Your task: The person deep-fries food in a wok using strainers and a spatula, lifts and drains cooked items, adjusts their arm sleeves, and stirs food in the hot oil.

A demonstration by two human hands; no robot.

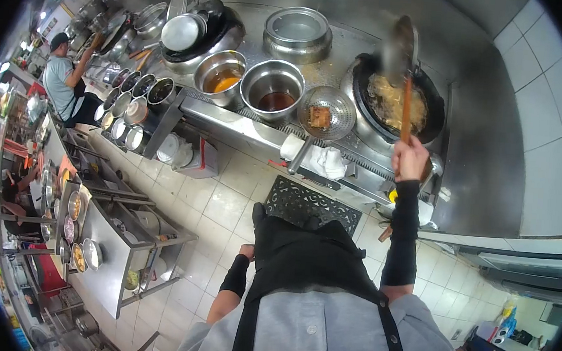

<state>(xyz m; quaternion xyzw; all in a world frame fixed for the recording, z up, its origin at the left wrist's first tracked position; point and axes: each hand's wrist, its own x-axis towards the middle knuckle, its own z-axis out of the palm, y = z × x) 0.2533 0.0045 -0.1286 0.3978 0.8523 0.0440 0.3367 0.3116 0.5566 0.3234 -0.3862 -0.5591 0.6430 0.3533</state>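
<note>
My right hand point(410, 158) is closed around the wooden handle of a ladle point(406, 109), whose metal head is raised over the far side of the wok and smeared by motion. Below it, pale pieces of food point(395, 104) sit in bubbling oil in the black wok point(436, 112). Hanging low beside my apron, my left hand point(246, 251) has its fingers curled, with nothing visible in it. Left of the wok, a perforated skimmer point(340, 117) rests on the steel stove, holding a browned block of food point(319, 117).
Two steel pots, one with orange liquid point(220, 73) and one with dark liquid point(273, 88), stand left of the skimmer. A lidded pot point(297, 35) is behind them. White cloths point(325, 160) lie on the stove's front edge. Another person point(64, 79) works at far left.
</note>
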